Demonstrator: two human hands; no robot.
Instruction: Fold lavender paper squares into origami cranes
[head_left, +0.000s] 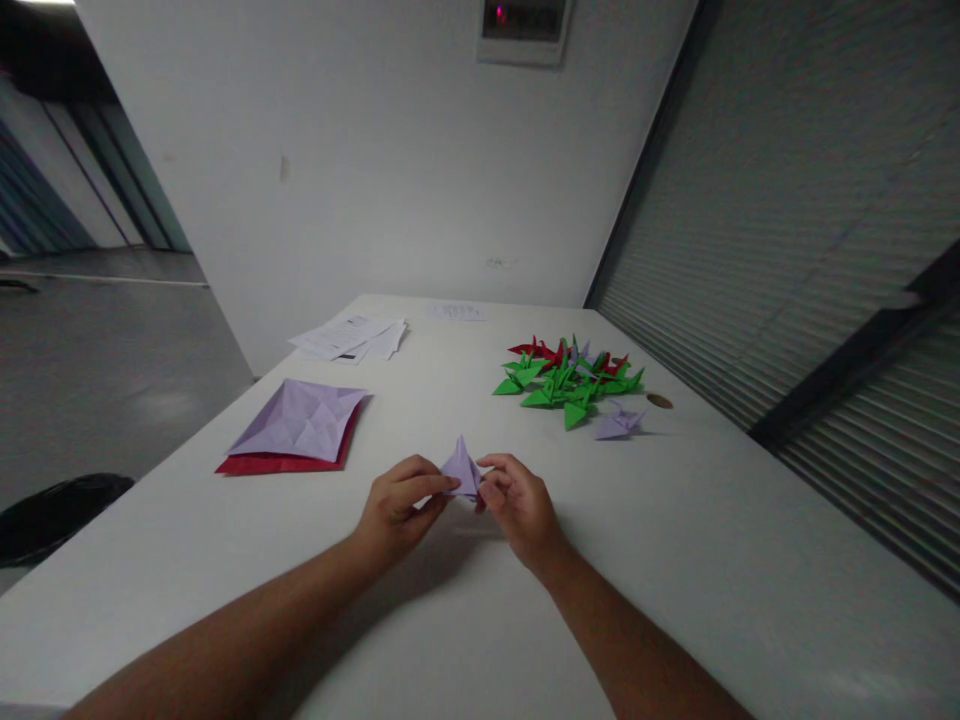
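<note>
Two bare hands meet over the near-middle of the white table, forearms reaching in from the near side. Between them is a small piece of lilac folded paper, its peak pointing up and away from the person. The left hand pinches its left side, thumb on top. The right hand has its fingers curled at the right edge; whether they grip it or only touch it, I cannot tell. Shadow falls on the tabletop beneath. Off to the left, past the table's slanting left edge, sits a black bag. White tabletop separates the left hand from a lilac creased sheet lying over a red sheet. To the right and farther out, well apart from the right hand, stands a lilac crane, then a cluster of green, red and lilac cranes, with a brown disc just beside. Slatted blinds border the right edge. Printed papers lie far left, near the wall at the far edge.
</note>
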